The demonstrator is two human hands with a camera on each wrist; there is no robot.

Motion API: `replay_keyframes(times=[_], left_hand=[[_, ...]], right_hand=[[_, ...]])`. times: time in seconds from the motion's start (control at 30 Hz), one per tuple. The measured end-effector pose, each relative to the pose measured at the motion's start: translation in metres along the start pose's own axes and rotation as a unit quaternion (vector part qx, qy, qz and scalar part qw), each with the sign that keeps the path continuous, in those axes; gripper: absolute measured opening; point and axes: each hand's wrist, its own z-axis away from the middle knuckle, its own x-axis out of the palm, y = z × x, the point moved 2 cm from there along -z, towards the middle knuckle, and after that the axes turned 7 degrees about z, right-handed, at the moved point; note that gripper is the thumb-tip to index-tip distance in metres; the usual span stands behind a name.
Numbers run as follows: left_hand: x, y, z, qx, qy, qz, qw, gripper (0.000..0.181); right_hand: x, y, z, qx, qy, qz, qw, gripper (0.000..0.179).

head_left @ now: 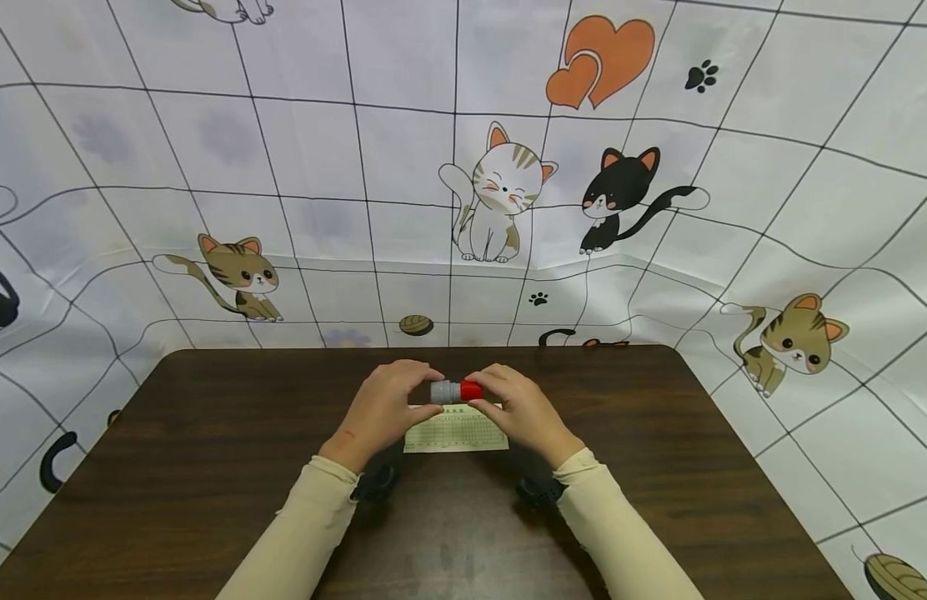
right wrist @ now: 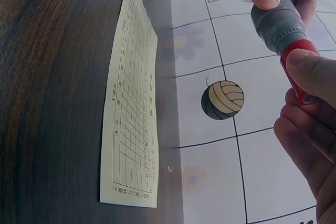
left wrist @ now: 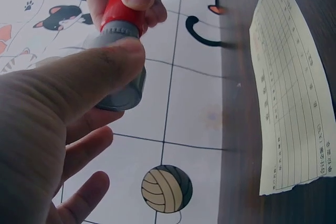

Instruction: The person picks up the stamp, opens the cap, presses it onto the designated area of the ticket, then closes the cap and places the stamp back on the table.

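A small stamp-like cylinder with a grey body (head_left: 445, 391) and a red cap (head_left: 471, 390) is held level above the table between both hands. My left hand (head_left: 384, 408) pinches the grey body (left wrist: 122, 85) between thumb and fingers. My right hand (head_left: 518, 408) pinches the red cap (right wrist: 295, 59) at the other end. Under the hands a pale yellow printed slip of paper (head_left: 454, 430) lies flat on the dark wooden table (head_left: 208, 467). The slip (left wrist: 291, 93) shows ruled columns; in the right wrist view the slip (right wrist: 134, 119) lies along the table's far edge.
A white cloth backdrop with cartoon cats, hearts and a yarn ball (head_left: 416, 325) surrounds the table on three sides. The table's far edge (head_left: 433, 347) lies just beyond the hands. Cream sleeves cover both forearms.
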Motion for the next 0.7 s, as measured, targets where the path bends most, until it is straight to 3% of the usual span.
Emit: replay_keyframes(times=[0.33,0.7], left_hand=[[0.0,-0.002,0.002,-0.017,-0.003,0.016,0.9997,0.042],[-0.003,-0.008,0.004,-0.045,-0.001,0.012,0.9989,0.056]], right_hand=[[0.0,0.002,0.001,-0.008,0.018,-0.01,0.9998,0.035],[-0.002,0.012,0.003,0.028,0.014,0.008,0.9995,0.033]])
